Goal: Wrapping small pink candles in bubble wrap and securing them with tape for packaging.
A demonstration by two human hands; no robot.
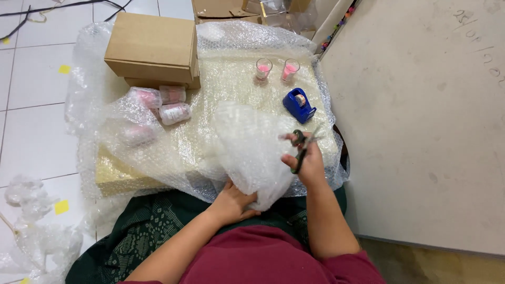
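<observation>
A broad spread of bubble wrap (pixel 221 79) covers a low yellowish foam slab (pixel 113 176) on the white tiled floor (pixel 31 105), and nearly everything else rests on that spread. To the right, a large pale board (pixel 421 115) lies flat beside the work area. At the far left of the wrap sits a closed cardboard box (pixel 152 47), stacked on a second one of which only an edge shows. Nearer the person, a loose bubble wrap sheet (pixel 252 152) is lifted up off the surface, hiding part of the foam behind it; the left hand (pixel 234 202) grips its lower edge with fingers closed on the plastic. The right hand (pixel 310 163) meets the sheet's right side, its fingers curled through the handles of a pair of dark scissors (pixel 302 150), whose blades are blurred. On the floor at lower left lies a heap of crumpled wrap scraps (pixel 37 231). Just below the box lie three wrapped jars (pixel 165 102) on their sides, close together. Beyond the scissors stands a blue tape dispenser (pixel 299 104), and farther back two small glasses with pink contents (pixel 276 68) stand upright side by side.
</observation>
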